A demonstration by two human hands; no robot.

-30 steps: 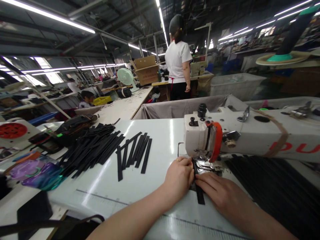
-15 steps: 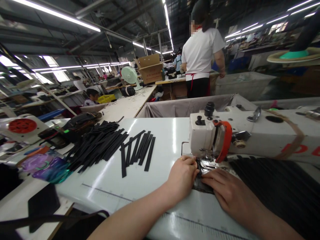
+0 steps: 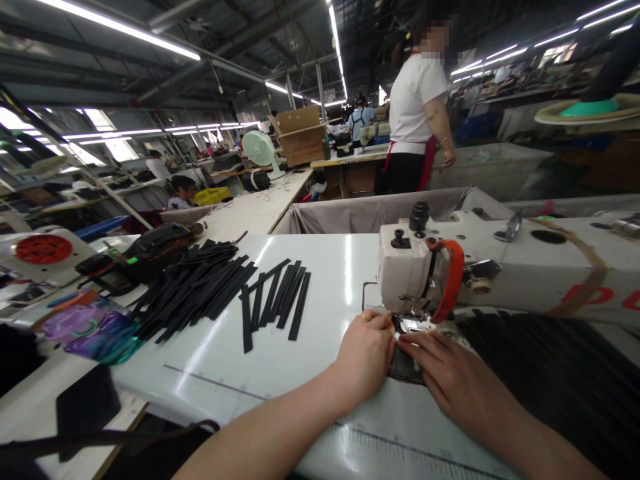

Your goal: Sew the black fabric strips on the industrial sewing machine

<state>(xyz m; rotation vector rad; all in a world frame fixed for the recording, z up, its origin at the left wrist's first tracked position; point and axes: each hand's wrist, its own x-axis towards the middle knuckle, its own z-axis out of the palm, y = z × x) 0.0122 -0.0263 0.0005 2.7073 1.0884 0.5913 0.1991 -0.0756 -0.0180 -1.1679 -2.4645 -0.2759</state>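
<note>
My left hand and my right hand lie side by side on the white table, right below the presser foot of the white sewing machine. Both press a black strip against the table; most of it is hidden under the fingers. The left fingers are curled onto the strip near the needle. The right fingers lie flatter, their tips touching the left hand. A pile of black strips lies to the left, with a smaller row of strips beside it.
A dark mat or bundle of black strips covers the table at right. A grey cloth bin stands behind the table. A person in a white shirt stands farther back. Bags and a coloured pouch lie at the left.
The black strip has fed in toward the needle and shows less in front of my hands. My right hand slid closer to the left. The standing person moved right and turned.
</note>
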